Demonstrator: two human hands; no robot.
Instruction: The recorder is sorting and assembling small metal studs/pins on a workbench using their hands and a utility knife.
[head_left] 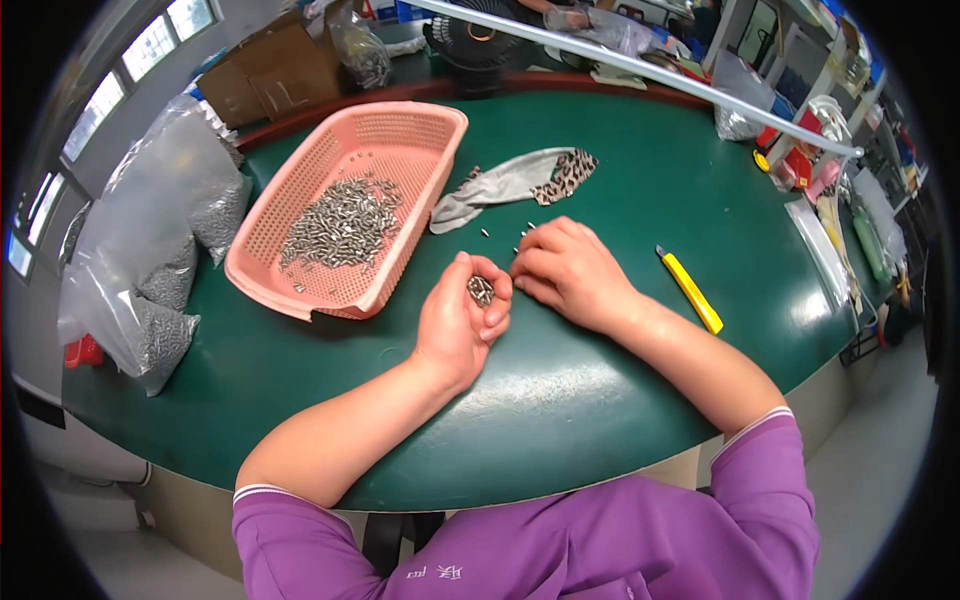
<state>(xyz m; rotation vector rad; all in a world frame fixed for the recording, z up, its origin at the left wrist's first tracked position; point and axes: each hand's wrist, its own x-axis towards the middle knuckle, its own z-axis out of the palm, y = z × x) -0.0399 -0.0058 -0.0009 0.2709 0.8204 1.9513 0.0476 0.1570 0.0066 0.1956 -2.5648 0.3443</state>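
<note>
Silvery metal pieces [481, 291] cupped in left hand's [455, 325] curled grip, right hand [575, 275] bunched near, pinch unclear, pink basket [415, 215] left.

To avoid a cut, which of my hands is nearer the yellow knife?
Right. Your right hand is left of the yellow knife; your left hand is farther left, on the far side of the right, cupping metal pieces.

Head cam, down/fwd over table [650, 190], prob. close (fisheye rim warps dist.).
</note>
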